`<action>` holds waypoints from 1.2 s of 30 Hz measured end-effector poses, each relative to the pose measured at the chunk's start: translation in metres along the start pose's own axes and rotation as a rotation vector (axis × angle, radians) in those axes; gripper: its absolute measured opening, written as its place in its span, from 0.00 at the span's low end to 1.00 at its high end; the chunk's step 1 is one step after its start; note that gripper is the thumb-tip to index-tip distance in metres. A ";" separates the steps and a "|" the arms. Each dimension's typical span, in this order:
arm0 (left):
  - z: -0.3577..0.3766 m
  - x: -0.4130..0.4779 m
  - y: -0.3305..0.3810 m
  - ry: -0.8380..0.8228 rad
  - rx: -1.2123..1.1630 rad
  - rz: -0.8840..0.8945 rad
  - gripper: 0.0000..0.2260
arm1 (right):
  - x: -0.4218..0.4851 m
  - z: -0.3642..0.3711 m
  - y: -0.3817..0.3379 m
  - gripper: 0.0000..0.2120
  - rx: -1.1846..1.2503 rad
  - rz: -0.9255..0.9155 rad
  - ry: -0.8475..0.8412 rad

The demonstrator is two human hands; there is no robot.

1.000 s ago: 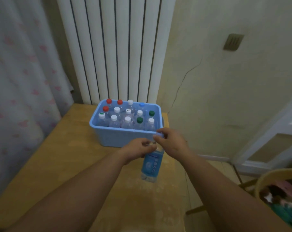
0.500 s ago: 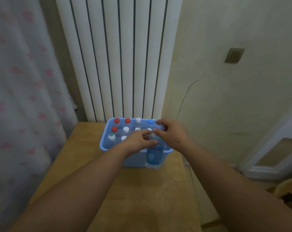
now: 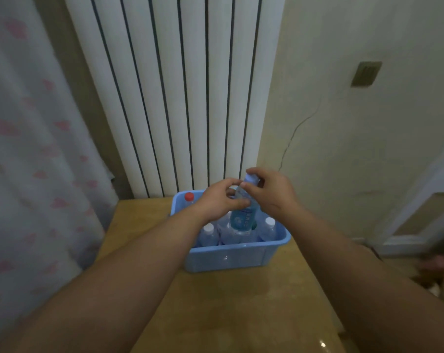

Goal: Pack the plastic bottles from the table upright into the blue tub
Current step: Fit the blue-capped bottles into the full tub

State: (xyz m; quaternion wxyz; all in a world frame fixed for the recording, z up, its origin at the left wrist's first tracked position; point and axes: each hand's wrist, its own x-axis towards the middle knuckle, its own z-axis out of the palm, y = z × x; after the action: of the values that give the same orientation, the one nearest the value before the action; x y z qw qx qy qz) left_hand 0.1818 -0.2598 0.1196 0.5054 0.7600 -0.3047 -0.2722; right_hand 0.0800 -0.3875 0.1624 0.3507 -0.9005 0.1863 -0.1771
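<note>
Half a second ago we hold the bottle [image 3: 243,218] in front of the tub's near wall; now it stands upright above the blue tub [image 3: 228,258] at centre frame, its base down among the packed bottles [image 3: 208,234]. Our left hand [image 3: 219,201] curls round its shoulder, and our right hand [image 3: 270,197] pinches the neck just under the pale cap [image 3: 250,179]. The bottle is clear ribbed plastic with a glossy blue label. The tub is smooth, rectangular and thin-rimmed. The wooden table [image 3: 241,307] is matt with a worn sheen. Behind it is a fluted white radiator [image 3: 180,98].
</note>
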 end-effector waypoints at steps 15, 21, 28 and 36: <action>0.040 0.117 0.012 0.114 0.010 0.012 0.29 | 0.102 -0.024 0.061 0.19 -0.085 -0.018 -0.031; 0.050 0.169 -0.001 0.156 0.143 -0.028 0.31 | 0.147 -0.019 0.103 0.20 -0.082 0.026 -0.101; 0.058 0.215 -0.038 0.102 0.424 -0.154 0.33 | 0.179 0.013 0.148 0.20 -0.084 0.099 -0.229; 0.067 0.242 -0.066 -0.036 0.881 -0.174 0.21 | 0.197 0.048 0.189 0.16 -0.237 0.127 -0.408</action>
State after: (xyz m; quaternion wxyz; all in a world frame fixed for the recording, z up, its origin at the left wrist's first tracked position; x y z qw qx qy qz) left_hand 0.3069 -0.4590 0.0091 0.1033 0.9207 -0.3353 -0.1711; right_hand 0.2330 -0.5805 0.0346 0.2836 -0.9389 0.1873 0.0540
